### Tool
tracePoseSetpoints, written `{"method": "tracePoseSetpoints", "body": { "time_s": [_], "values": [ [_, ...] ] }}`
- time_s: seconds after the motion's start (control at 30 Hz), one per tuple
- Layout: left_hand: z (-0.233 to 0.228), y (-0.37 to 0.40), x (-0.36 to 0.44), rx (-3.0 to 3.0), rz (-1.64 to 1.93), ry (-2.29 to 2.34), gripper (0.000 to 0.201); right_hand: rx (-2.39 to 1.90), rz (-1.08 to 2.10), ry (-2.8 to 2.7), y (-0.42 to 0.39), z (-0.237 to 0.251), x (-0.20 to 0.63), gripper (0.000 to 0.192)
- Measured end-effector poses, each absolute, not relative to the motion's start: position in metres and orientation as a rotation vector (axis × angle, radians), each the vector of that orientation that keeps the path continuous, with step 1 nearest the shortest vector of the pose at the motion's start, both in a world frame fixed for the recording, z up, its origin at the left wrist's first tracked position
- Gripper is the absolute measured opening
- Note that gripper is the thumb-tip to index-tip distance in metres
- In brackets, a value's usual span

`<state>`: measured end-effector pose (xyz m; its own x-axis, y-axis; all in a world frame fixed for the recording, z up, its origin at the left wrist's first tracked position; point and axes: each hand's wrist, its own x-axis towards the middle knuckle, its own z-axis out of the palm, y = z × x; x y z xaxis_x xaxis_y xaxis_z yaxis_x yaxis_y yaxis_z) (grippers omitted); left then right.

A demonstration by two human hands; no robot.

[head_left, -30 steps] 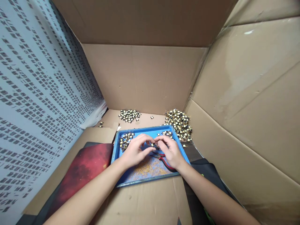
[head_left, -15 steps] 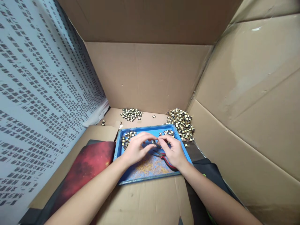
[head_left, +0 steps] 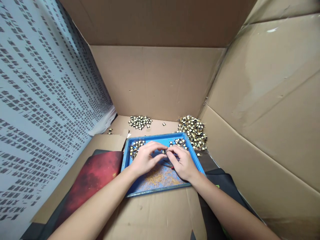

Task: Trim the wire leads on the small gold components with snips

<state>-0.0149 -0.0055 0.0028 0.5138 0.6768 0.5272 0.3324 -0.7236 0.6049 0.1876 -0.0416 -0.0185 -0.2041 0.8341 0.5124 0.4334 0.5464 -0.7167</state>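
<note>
My left hand point(head_left: 148, 157) and my right hand point(head_left: 183, 163) meet above a blue tray point(head_left: 150, 137). Between their fingertips is a small wire-wound coil point(head_left: 164, 151), black with yellow wrapping, mostly covered by the fingers. The left thumb and fingers curve around it, while the right thumb and forefinger pinch at its right side. Beneath my right hand lie red-handled pliers point(head_left: 167, 163), their handles almost wholly hidden. Thin copper-coloured wire clippings point(head_left: 157, 178) litter the tray's near half. More coils lie in its far left point(head_left: 136, 146) and far right point(head_left: 180, 143) corners.
Behind the tray are a pile of coils point(head_left: 140, 122) at left and a larger, wire-tangled pile point(head_left: 192, 131) at right. Cardboard walls point(head_left: 160, 80) stand at the back and right. A red patterned mat point(head_left: 97, 176) lies left, a black cloth point(head_left: 222, 183) right.
My right hand has shifted slightly left and its thumb has drawn up to the forefinger, covering more of the pliers. The left hand stays nearly in place.
</note>
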Motion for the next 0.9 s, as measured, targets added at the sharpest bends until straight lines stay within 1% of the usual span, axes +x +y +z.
{"method": "tracePoseSetpoints", "body": {
  "time_s": [0.13, 0.3, 0.33, 0.4, 0.43, 0.47, 0.5, 0.53, 0.57, 0.67, 0.77, 0.83, 0.9],
  "values": [
    [0.002, -0.0056, -0.0142, 2.244, 1.043, 0.871, 0.018, -1.037, 0.542, -1.826, -0.0411, -0.0176, 0.187, 0.026],
    [0.0012, -0.0045, -0.0144, 2.174, 1.08, 0.881, 0.019, -1.033, 0.547, -1.805, -0.043, -0.0177, 0.189, 0.03],
    [0.0014, -0.0044, -0.0146, 2.187, 1.078, 0.879, 0.02, -1.023, 0.567, -1.792, -0.0436, -0.0181, 0.189, 0.026],
    [0.0019, -0.0047, -0.015, 2.226, 1.062, 0.871, 0.017, -0.996, 0.619, -1.743, -0.0446, -0.0194, 0.1881, 0.009],
    [0.0019, -0.0049, -0.0151, 2.246, 1.053, 0.867, 0.017, -0.986, 0.637, -1.714, -0.0449, -0.0201, 0.1874, 0.019],
    [0.0018, -0.0051, -0.0151, 2.26, 1.047, 0.869, 0.017, -0.981, 0.641, -1.688, -0.0449, -0.0209, 0.1866, 0.035],
    [0.0015, -0.0052, -0.0151, 2.268, 1.045, 0.875, 0.017, -0.982, 0.629, -1.673, -0.0446, -0.0217, 0.1859, 0.047],
    [0.001, -0.0052, -0.0149, 2.268, 1.054, 0.884, 0.018, -0.987, 0.605, -1.673, -0.0441, -0.0224, 0.1854, 0.051],
    [0.0004, -0.0051, -0.0148, 2.262, 1.065, 0.893, 0.018, -0.991, 0.577, -1.684, -0.0433, -0.0232, 0.1853, 0.048],
    [-0.0012, -0.0044, -0.0145, 2.226, 1.09, 0.912, 0.019, -0.977, 0.497, -1.711, -0.0403, -0.0252, 0.186, 0.031],
    [-0.0024, -0.0039, -0.0148, 2.195, 1.077, 0.914, 0.021, -0.956, 0.419, -1.682, -0.0382, -0.0262, 0.1869, 0.02],
    [-0.0034, -0.0038, -0.0151, 2.156, 1.088, 0.912, 0.028, -0.946, 0.385, -1.673, -0.0381, -0.0257, 0.1868, 0.015],
    [-0.0044, -0.0039, -0.0153, 2.11, 1.094, 0.905, 0.039, -0.938, 0.371, -1.671, -0.0389, -0.0242, 0.1862, 0.013]
  ]
}}
